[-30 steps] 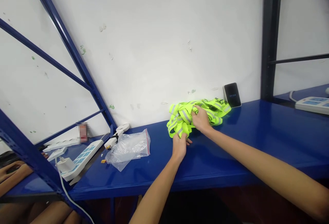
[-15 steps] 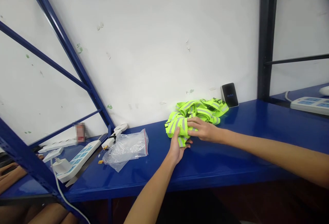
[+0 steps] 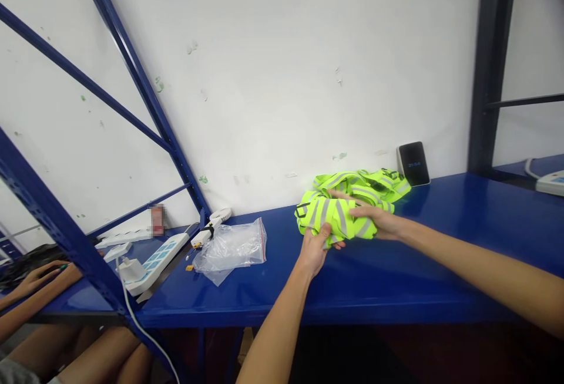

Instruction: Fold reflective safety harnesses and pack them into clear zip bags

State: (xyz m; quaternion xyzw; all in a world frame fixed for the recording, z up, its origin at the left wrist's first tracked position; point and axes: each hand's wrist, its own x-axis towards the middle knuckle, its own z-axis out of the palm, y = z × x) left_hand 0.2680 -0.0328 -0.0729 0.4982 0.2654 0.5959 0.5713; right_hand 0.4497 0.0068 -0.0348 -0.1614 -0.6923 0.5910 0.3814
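A folded bundle of neon-yellow reflective straps (image 3: 337, 216), banded with grey stripes and fitted with black parts, lies between my two hands above the blue table. My left hand (image 3: 315, 249) grips its lower left end, thumb on top and fingers beneath. On its right side my right hand (image 3: 376, 219) holds the bundle, thumb in front and the other fingers partly hidden behind it. More of the same neon material (image 3: 363, 183) is heaped behind, against the wall. I cannot tell whether the bundle and the heap are joined.
A clear zip bag (image 3: 238, 243) and a small white fan (image 3: 220, 215) lie left on the blue table (image 3: 264, 290). A black-screened device (image 3: 414, 164) leans on the wall. Beyond a blue frame post (image 3: 83, 249) are a power strip (image 3: 161, 263) and another person's hands (image 3: 44, 278).
My right hand has shifted from the top of the bundle to its right side, and the bundle now looks wider and flatter. The camera view has turned slightly left.
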